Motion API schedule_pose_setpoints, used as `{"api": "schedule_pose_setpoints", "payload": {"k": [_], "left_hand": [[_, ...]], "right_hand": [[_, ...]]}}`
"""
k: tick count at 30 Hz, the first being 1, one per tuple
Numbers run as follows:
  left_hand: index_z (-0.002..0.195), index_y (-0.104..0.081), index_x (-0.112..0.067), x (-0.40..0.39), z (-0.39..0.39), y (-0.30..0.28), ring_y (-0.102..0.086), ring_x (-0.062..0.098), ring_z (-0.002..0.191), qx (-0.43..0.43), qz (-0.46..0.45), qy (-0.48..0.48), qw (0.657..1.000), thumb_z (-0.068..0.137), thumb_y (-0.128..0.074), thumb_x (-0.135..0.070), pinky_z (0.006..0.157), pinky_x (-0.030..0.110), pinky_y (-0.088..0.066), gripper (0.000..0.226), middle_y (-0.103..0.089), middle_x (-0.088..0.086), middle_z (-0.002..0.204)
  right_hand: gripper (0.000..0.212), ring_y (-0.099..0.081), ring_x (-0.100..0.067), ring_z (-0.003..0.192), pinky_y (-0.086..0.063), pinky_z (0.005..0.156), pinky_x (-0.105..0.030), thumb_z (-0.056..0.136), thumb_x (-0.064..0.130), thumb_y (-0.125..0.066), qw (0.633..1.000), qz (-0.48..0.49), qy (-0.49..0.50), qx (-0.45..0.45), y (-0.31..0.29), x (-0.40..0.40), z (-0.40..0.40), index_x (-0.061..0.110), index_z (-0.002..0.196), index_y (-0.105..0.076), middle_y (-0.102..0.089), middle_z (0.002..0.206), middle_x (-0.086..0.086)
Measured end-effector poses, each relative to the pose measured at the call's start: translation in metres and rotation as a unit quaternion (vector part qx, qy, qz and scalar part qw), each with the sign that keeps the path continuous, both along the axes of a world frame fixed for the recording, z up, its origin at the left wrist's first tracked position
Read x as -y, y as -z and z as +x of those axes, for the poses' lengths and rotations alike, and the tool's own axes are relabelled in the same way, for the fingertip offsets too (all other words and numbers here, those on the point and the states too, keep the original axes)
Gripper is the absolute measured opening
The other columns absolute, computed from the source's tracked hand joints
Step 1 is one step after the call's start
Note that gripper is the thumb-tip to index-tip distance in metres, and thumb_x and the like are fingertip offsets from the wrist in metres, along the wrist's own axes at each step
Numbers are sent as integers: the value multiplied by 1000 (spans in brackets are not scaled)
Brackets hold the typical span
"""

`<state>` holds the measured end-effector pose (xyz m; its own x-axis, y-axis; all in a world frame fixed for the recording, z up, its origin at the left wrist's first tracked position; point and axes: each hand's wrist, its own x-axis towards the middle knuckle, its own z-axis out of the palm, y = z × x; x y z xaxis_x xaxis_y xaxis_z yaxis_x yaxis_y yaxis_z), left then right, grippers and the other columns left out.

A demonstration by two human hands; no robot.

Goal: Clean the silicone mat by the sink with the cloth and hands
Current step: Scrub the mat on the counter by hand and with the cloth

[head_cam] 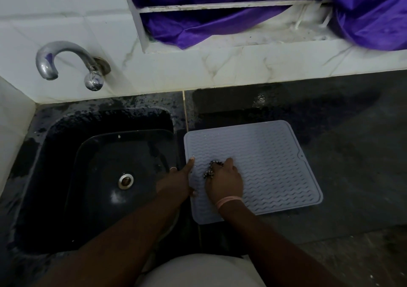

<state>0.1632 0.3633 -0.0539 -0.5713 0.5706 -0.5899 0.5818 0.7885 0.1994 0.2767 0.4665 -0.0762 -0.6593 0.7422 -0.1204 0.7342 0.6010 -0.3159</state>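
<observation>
Closest to me is the person's pale shirt front (198,271) at 6 o'clock, with both bare forearms reaching up from it. The right hand (224,182) sits palm-down on the grey ribbed mat (271,161), fingers curled around a small dark speckled cloth (211,170) bunched under the fingertips, and a pink band (228,200) is on that wrist. The left hand (179,179) rests on the mat's left edge, index finger stretched out straight toward 12 o'clock, other fingers tucked under. The mat lies flat on the dark wet counter (341,176), just beside the black sink (105,176) at its 9 o'clock. A chrome tap (66,62) sticks out of the tiled wall at 11 o'clock, and purple fabric (242,4) hangs around 1 o'clock.
</observation>
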Motion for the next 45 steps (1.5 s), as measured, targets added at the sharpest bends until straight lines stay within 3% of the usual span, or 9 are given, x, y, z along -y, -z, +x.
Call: {"api": "schedule_pose_setpoints", "payload": {"k": [5, 9, 14, 19, 25, 29, 32, 36, 45], "left_hand": [[152, 18, -49, 0, 0, 4, -54, 36, 122, -6, 16, 4, 1000, 96, -51, -54, 98, 49, -48, 89, -44, 21, 142], [151, 24, -44, -5, -1, 8, -51, 35, 126, 5, -11, 22, 1000, 87, -62, -58, 99, 52, -48, 108, -45, 22, 144], [151, 25, -43, -13, 0, 1, -47, 37, 133, 25, -47, 9, 999, 82, -72, -54, 104, 55, -44, 119, -31, 26, 154], [153, 22, -42, -15, 1, -4, -47, 36, 133, 26, -59, 9, 998, 83, -73, -52, 105, 51, -44, 118, -29, 25, 154], [157, 6, -37, -19, 15, -11, -38, 39, 135, -108, -84, 54, 989, 81, -70, -59, 99, 53, -43, 109, -27, 18, 154], [156, -15, -29, -28, 15, -12, -29, 38, 138, -200, -85, 109, 970, 79, -70, -57, 103, 50, -39, 99, -9, 13, 163], [152, -28, -22, -37, 10, -11, -28, 36, 140, -197, -83, 147, 966, 76, -75, -53, 106, 49, -38, 96, -14, 8, 164], [155, -25, -11, -41, 3, -4, -13, 37, 149, -188, -83, 167, 964, 74, -80, -46, 114, 56, -29, 104, -26, 5, 162], [146, -42, -22, -40, -2, -2, -14, 38, 148, -180, -97, 173, 964, 68, -83, -52, 112, 55, -29, 93, -18, -1, 166]], "right_hand": [[30, -61, -31, 82, -53, 70, -37, 81, 40, -58, 997, -37, -65, -31, -4, 14, -9, 20, 102, -66, -55, 108, -14], [55, -59, -32, 81, -49, 69, -38, 72, 58, -46, 995, 20, -100, -12, -3, 2, -2, 25, 110, -66, -57, 103, -14], [43, -58, -35, 87, -46, 80, -41, 77, 35, -53, 998, 56, -41, 9, -2, -30, 21, 28, 117, -67, -56, 110, -17], [33, -58, -34, 87, -47, 78, -38, 81, 33, -54, 996, 51, 67, 30, -4, -83, 58, 25, 108, -72, -56, 109, -17], [34, -58, -34, 89, -48, 79, -40, 82, 33, -51, 995, 67, 67, 28, -3, -53, 34, 13, 104, -67, -56, 114, -20], [24, -57, -33, 75, -48, 70, -40, 70, 31, -64, 995, 73, 16, 63, -2, -13, 1, 13, 85, -69, -59, 95, -16], [23, -56, -32, 74, -47, 69, -39, 65, 34, -73, 996, 61, -15, 63, -3, -20, 0, 16, 79, -70, -57, 90, -13], [31, -55, -34, 88, -43, 79, -41, 76, 32, -60, 997, 64, -20, 44, -4, -58, 38, 23, 104, -70, -56, 104, -15], [37, -53, -37, 97, -44, 87, -45, 84, 37, -47, 985, 84, 114, 99, -5, -143, 91, 25, 113, -67, -52, 116, -17]]}}
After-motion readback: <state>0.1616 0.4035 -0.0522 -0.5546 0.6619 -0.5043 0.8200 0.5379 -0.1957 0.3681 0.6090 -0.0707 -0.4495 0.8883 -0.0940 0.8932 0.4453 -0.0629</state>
